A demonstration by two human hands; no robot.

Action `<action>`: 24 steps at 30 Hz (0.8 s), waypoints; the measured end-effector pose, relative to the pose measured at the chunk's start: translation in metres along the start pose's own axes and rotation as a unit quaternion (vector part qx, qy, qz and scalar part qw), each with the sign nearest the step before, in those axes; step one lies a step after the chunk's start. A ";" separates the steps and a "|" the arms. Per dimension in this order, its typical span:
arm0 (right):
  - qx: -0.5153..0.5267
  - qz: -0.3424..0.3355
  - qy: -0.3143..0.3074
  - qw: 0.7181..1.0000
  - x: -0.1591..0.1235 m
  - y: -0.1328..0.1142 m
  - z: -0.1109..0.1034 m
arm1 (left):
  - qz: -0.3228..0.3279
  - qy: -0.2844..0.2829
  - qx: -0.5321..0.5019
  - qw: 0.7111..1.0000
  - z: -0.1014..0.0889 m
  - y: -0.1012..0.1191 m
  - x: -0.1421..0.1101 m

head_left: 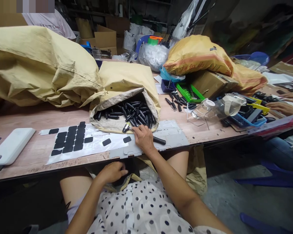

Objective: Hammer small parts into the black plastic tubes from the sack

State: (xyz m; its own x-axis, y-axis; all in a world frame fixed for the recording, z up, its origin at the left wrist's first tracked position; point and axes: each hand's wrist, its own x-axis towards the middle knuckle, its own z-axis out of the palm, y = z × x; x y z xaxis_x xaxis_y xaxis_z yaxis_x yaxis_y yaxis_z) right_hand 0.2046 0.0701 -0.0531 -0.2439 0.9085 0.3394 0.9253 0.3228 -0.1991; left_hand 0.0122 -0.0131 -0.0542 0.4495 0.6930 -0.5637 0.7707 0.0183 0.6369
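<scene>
Sitting below the near edge of the desk [48, 117], left hand [113, 172] is curled; can't tell if it holds anything. Hammer [159, 140] next: head leftmost at the beige sack [127, 74] lip, right hand [144, 138] clamped around it mid-length, handle running right, slanting toward that edge over grey board [177, 130].

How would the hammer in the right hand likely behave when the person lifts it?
The hammer probably feels head-heavy, since its head looks metallic. It should stay stiff, as its handle appears straight. If put down, it may not roll far, because the head sits crosswise.
</scene>
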 end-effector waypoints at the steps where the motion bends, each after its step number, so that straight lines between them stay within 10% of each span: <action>1: -0.001 0.000 -0.001 1.000 0.000 0.000 0.000 | 0.019 -0.064 -0.028 0.997 -0.011 0.013 -0.007; 4: -0.003 0.003 -0.005 1.000 0.000 -0.001 -0.001 | 0.121 -0.081 -0.106 0.984 -0.050 0.041 -0.013; 7: 0.003 0.003 -0.008 1.000 0.000 -0.001 -0.001 | 0.156 0.191 -0.093 0.965 -0.087 0.042 0.013; 11: 0.005 0.004 -0.005 1.000 0.001 0.000 0.001 | 0.052 0.508 0.027 0.859 -0.117 0.013 0.071; 17: 0.009 0.009 -0.005 1.000 0.002 -0.001 0.001 | 0.014 0.536 0.103 0.838 -0.128 -0.006 0.107; 24: 0.010 0.013 -0.002 1.000 0.003 -0.001 -0.001 | 0.064 0.495 0.113 0.859 -0.124 0.005 0.079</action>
State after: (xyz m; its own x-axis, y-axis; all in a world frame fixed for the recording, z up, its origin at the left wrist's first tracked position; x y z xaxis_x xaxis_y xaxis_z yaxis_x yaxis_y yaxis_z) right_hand 0.2030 0.0717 -0.0511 -0.2211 0.9173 0.3311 0.9251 0.3047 -0.2265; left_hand -0.0039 0.1311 -0.0303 0.0188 0.9548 0.2967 0.8619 -0.1658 0.4791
